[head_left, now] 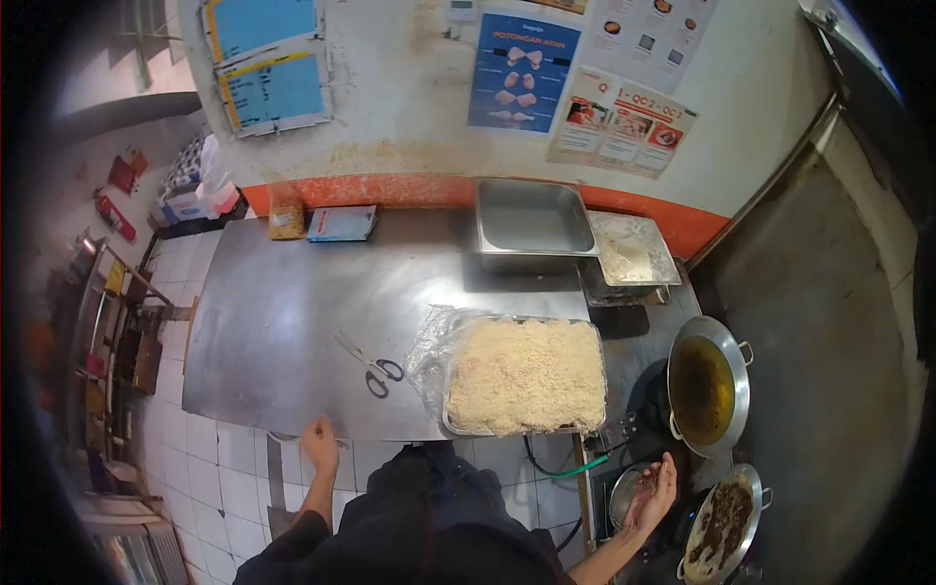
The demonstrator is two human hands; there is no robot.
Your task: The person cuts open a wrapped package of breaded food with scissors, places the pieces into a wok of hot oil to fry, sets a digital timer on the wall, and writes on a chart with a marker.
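My left hand [319, 445] is at the front edge of the steel table [263, 341], its fingers curled together; whether anything is in them is hidden. To the right, my right hand [651, 495] hovers palm up beside the stove, fingers loosely bent and apart, holding nothing. A tray heaped with pale crumbs [526, 375] lies on the table between my hands, with clear plastic wrap [434, 351] bunched at its left side. Scissors [375, 372] with dark handles rest left of the wrap, blades slightly apart.
A wok of oil [704, 390] and a pan with brown residue [720, 522] stand at the right. A deep steel pan [536, 219], a floury container [634, 253], a blue box [341, 223] and a bag [287, 216] line the wall. A green hose [582, 468] hangs near the tray.
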